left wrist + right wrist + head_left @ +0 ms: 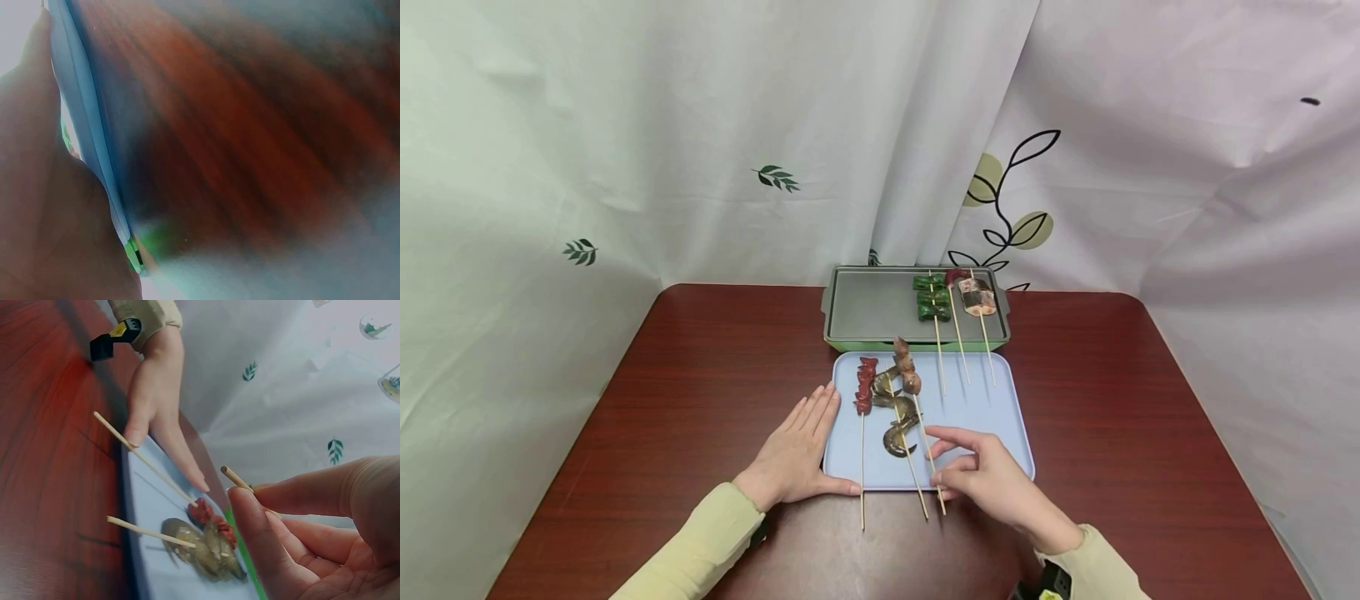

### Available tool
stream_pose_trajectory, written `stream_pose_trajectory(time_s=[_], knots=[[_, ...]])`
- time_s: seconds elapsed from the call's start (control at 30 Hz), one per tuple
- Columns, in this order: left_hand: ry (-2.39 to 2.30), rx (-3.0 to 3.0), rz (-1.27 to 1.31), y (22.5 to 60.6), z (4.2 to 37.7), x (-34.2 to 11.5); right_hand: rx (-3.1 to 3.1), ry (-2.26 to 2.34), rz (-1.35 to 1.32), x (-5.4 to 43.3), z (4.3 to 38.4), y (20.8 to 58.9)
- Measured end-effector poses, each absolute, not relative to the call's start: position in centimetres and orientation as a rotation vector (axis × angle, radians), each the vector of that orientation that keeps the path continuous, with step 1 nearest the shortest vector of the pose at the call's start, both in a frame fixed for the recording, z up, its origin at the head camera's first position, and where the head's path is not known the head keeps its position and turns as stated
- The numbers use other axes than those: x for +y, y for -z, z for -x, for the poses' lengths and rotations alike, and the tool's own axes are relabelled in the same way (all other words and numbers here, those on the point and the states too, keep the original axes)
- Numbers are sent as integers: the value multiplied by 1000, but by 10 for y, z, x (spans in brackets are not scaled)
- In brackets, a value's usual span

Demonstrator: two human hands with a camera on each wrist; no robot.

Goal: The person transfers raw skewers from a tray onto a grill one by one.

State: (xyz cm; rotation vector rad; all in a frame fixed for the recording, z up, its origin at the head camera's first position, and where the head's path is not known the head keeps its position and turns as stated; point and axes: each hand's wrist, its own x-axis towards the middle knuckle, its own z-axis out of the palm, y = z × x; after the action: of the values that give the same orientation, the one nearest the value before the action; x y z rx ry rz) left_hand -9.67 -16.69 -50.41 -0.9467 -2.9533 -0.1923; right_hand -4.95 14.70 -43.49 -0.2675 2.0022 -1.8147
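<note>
My right hand (988, 479) pinches the lower stick of a brown meat skewer (906, 371) between thumb and fingers, over the light blue tray (842, 446). In the right wrist view the stick's end (234, 476) shows between the fingertips. Left of it lies a skewer of dark, glossy curled pieces (901, 429), its stick reaching past the tray's near edge. Farther left is a red meat skewer (865, 387). My left hand (797, 454) rests with straight fingers along the tray's left edge, the thumb at its near left corner beside the red skewer's stick.
Behind the tray stands a grey grill pan (872, 304) with a green rim. On its right side lie a green skewer (932, 298), a red one (956, 277) and a fish-slice skewer (977, 297), their sticks reaching over the tray. A patterned curtain (775, 100) surrounds the brown table (700, 358).
</note>
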Motion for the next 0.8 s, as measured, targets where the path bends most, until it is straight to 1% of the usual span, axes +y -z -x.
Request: stream_pose_trajectory(time_s=[0.43,0.8], knots=[[213,-2952,958,500,96,-166,2105,1823,323,147,79,413],[189,-2959,947,504,97,-167,2141,1864,314,143,118,403]])
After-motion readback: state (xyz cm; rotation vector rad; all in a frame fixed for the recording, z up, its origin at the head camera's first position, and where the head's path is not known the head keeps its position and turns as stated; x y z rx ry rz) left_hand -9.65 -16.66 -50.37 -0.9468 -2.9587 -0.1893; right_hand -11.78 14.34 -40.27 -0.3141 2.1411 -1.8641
